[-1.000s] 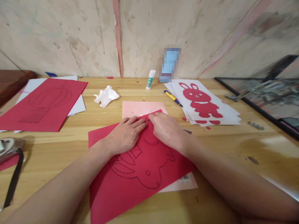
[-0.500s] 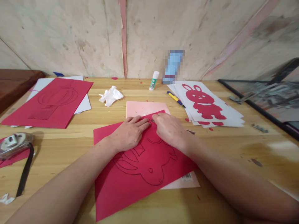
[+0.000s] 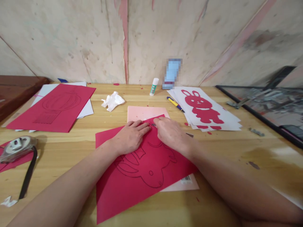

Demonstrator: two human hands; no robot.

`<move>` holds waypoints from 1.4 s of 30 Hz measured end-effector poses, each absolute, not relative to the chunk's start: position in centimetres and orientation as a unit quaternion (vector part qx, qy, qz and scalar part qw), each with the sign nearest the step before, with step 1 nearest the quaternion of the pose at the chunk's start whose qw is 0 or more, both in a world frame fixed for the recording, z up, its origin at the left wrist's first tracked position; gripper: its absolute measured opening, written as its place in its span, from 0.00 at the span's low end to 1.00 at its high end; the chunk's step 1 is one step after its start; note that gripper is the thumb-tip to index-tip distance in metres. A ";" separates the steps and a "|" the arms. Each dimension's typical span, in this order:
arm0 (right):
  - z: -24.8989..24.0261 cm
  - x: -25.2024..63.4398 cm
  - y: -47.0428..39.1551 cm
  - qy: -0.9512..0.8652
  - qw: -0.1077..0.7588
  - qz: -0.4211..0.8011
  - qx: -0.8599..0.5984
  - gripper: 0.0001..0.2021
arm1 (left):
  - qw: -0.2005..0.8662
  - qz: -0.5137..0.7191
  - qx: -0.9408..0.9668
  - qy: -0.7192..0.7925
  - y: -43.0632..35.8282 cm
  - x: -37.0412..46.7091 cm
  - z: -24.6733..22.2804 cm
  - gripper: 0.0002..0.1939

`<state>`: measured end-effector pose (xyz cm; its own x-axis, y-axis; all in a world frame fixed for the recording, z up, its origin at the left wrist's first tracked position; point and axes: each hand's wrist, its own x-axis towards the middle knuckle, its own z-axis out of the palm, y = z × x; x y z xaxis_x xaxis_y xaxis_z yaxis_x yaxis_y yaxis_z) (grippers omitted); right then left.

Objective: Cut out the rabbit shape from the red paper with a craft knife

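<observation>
Paper (image 3: 150, 162), a flat red sheet drawn with a dark-outlined rabbit, lies beneath both your hands. Your left hand (image 3: 129, 137) rests palm down on it, fingers stretched out and lying close together. Your right hand (image 3: 172, 135), just beside those fingertips, is curled tight, pinching a slim dark-tipped tool (image 3: 153, 125) that it mostly hides. Beyond your grip, a pale pink flat pad (image 3: 146, 111) juts from under the sheet, and farther off stands a white-and-green cylindrical glue stick (image 3: 154, 87). Past your right hand lie a yellow-and-dark-blue pen (image 3: 175, 104) and white paper sheets (image 3: 220, 104) bearing a red rabbit shape (image 3: 204, 116); beyond your left hand sits a crumpled white tissue (image 3: 113, 101).
</observation>
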<state>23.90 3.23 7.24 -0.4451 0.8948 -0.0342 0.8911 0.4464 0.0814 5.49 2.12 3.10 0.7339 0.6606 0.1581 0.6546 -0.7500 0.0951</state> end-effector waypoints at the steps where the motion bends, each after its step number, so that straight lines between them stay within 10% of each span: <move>1: 7.2 23.9 3.2 0.850 0.034 0.025 0.525 0.15 | 0.016 0.090 0.931 0.354 2.1 5.5 3.1 0.23; 42: 7.5 23.6 2.8 0.854 0.045 0.010 0.519 0.16 | 0.017 0.079 0.933 0.350 2.3 5.7 3.5 0.25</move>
<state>23.63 2.78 7.53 -0.4579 0.8866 -0.0660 0.8848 0.4616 0.0629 5.74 2.28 3.50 0.7423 0.6563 0.1353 0.6508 -0.7541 0.0879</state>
